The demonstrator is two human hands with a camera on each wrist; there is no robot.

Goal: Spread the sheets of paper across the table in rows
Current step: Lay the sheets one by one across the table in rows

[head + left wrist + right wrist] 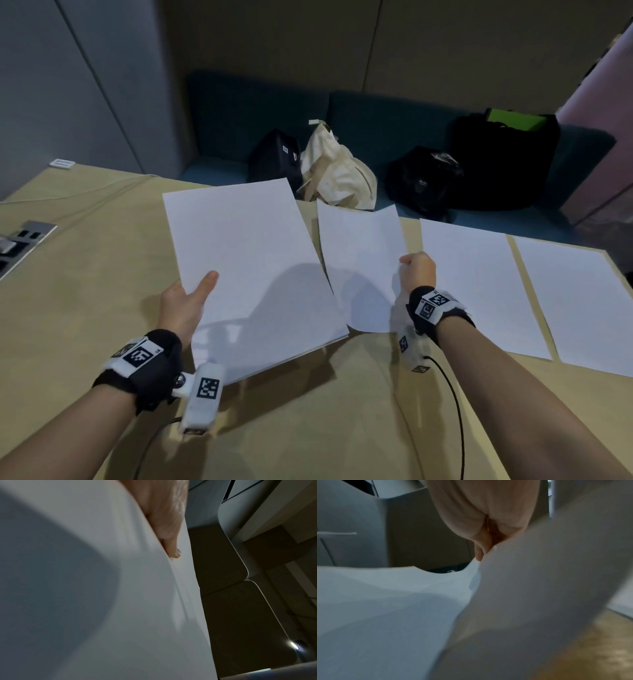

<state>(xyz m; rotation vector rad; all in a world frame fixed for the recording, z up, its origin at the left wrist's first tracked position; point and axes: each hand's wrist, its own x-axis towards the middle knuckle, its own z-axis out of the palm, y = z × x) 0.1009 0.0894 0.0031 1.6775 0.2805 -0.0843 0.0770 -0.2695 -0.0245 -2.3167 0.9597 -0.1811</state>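
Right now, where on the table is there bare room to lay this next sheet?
Bare table lies left of the stack held in the left hand, up to the socket panel, and along the near edge. The far right is crowded: two laid sheets lie side by side, and the right hand holds a loose sheet beside them.

bench point(394, 113), upper centre, teal | cream bag point(337, 171) on it, between black bags point(275, 159) point(423, 178) | big black bag point(503, 157), upper right | socket panel point(20, 240), left edge | white cable point(78, 192), upper left
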